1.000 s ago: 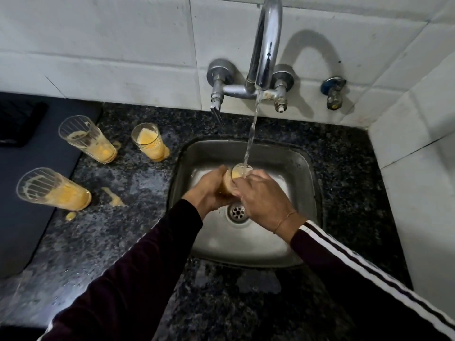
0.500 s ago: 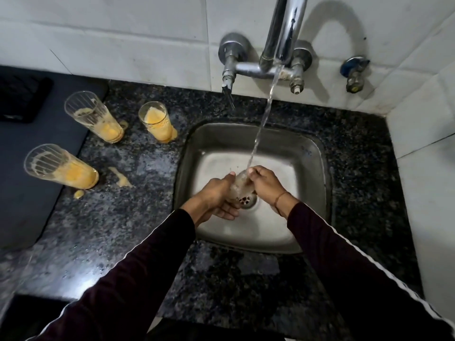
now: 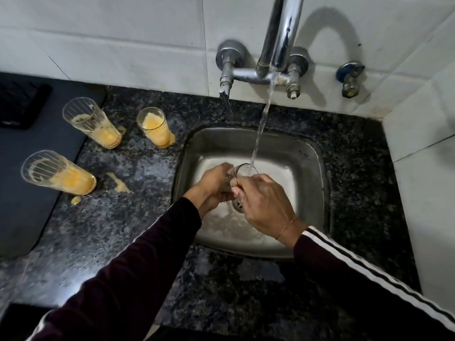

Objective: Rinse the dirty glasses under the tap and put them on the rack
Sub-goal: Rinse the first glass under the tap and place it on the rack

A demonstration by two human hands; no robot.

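Observation:
Over the steel sink I hold a clear glass upright with both hands, its rim under the stream of water from the chrome tap. My left hand grips its left side and my right hand wraps its right side, hiding most of the glass. Three dirty glasses with orange residue stand on the dark granite counter to the left: one at the back left, one nearer the sink, one at the front left.
Orange spills lie on the counter near the front glass. A dark mat covers the far left, with a black grid-like object at its back. White tiled walls close the back and right. A small valve sticks out right of the tap.
The glass has come up from near the drain and now stands upright under the stream, looking clear of orange. My right hand moved over its right side. The view shifted slightly.

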